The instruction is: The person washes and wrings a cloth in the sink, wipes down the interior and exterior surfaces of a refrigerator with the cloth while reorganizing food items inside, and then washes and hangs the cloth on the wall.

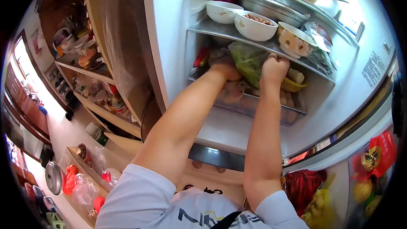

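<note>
The right hand's (275,68) fingers are curled tightly in, knuckles up under the front edge of the upper glass shelf (204,29), and they appear clamped on the near side of a plastic bag of greens (246,61), though the pinch itself is covered. The left hand (228,70) reaches in at the bag's other side; its fingers are hidden behind the wrist and the bag, so I cannot tell how far open they are or whether they grip anything. The bag sits between the two hands, below the upper glass shelf and over the clear drawer (254,111). The step in hand looks like handling this bag in the lower space; the next move, I judge, calls for a firm hold with both hands and care to stay under the shelf edge. Just beside the right hand is a yellow basket (293,85) with pale items in it; beyond the left hand lies something red (201,57). Above stand a white bowl of small brown pieces (255,30), a flowered bowl (292,42) near the shelf's front edge, another white bowl (221,13), and a metal pan (271,9) behind.
</note>
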A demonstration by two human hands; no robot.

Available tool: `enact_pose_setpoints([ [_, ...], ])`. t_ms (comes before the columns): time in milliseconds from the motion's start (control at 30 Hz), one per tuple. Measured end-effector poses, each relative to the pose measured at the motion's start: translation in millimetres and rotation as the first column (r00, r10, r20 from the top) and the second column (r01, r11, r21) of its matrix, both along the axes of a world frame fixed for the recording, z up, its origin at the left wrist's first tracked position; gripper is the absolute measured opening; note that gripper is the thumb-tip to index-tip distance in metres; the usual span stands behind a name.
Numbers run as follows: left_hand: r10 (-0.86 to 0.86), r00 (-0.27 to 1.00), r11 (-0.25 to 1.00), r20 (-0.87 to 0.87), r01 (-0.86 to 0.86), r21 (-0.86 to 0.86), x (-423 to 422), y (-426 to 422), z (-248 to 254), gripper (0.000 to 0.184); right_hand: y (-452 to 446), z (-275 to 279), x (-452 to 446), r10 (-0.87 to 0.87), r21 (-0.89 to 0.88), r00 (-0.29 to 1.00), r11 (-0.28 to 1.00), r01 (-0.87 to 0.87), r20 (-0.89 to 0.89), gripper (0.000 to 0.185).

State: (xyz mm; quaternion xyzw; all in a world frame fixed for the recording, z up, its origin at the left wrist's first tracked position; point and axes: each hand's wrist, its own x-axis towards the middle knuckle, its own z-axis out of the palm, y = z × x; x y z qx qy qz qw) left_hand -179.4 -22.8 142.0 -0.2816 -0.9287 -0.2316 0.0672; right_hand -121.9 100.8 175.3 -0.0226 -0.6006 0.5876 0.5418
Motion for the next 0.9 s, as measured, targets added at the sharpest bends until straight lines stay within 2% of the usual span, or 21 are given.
enact_pose_setpoints([
  [33,0.038,0.989,0.998,-0.140,-0.043,-0.034,2.7,-0.5,-1.3,0.057,-4.5,5.8,10.9,0.085,-0.051,0.996,0.995,-0.083,0.035,0.030],
  [67,0.068,0.958,0.994,-0.279,-0.089,-0.063,5.0,-0.9,-1.6,0.056,-3.1,4.6,10.1,0.092,-0.050,0.994,0.995,-0.089,0.055,0.030],
  [167,0.172,0.939,0.898,-0.297,-0.274,-0.345,8.2,-5.4,13.0,0.061,3.7,2.2,3.6,0.085,-0.049,0.993,0.995,-0.081,0.087,0.031],
  [267,0.283,0.951,0.772,-0.127,-0.305,-0.558,-40.1,-6.5,-0.1,0.066,5.4,-0.1,4.7,0.045,-0.032,0.995,0.999,-0.042,0.089,0.031],
  [333,0.283,0.872,0.828,-0.400,-0.433,-0.357,-52.9,-17.8,-6.9,0.067,-1.4,4.7,9.7,0.031,0.002,0.996,1.000,-0.031,0.081,0.030],
  [367,0.292,0.799,0.849,-0.526,-0.469,-0.241,-54.6,-23.2,-2.1,0.068,-3.4,3.4,6.0,-0.039,-0.014,0.988,0.999,0.042,0.151,0.030],
  [467,0.257,0.916,0.825,-0.307,-0.373,-0.425,-48.0,-28.2,18.1,0.068,3.6,1.5,6.2,0.103,-0.006,0.976,0.995,-0.104,0.189,0.029],
  [500,0.272,0.884,0.817,-0.381,-0.421,-0.394,-54.8,-27.6,10.9,0.071,6.7,-2.1,-0.5,0.074,0.003,0.984,0.997,-0.075,0.162,0.027],
  [600,0.316,0.872,0.808,-0.375,-0.454,-0.376,-58.8,-20.7,1.1,0.068,10.6,-7.9,-2.3,0.070,0.011,0.991,0.997,-0.072,0.117,0.026],
  [633,0.368,0.846,0.808,-0.385,-0.496,-0.318,-47.7,-19.7,1.1,0.065,10.2,-7.8,0.1,0.099,-0.006,0.986,0.995,-0.099,0.136,0.026],
  [700,0.445,0.885,0.771,-0.138,-0.457,-0.444,-10.6,-11.5,39.7,0.065,8.6,-3.5,7.0,0.162,-0.039,0.972,0.987,-0.157,0.170,0.026],
  [767,0.417,0.908,0.811,-0.043,-0.392,-0.433,-11.2,-14.4,35.9,0.065,3.1,-1.8,11.6,0.135,-0.038,0.979,0.991,-0.131,0.156,0.025],
  [833,0.280,0.950,0.906,-0.138,-0.309,-0.288,-59.4,-19.6,-4.7,0.067,7.3,-8.1,0.8,0.069,0.029,0.986,0.997,-0.074,0.154,0.023],
  [900,0.307,0.913,0.920,-0.269,-0.357,-0.161,-78.4,-22.0,-35.3,0.066,2.1,-2.4,8.9,0.097,0.015,0.982,0.995,-0.100,0.162,0.023],
])
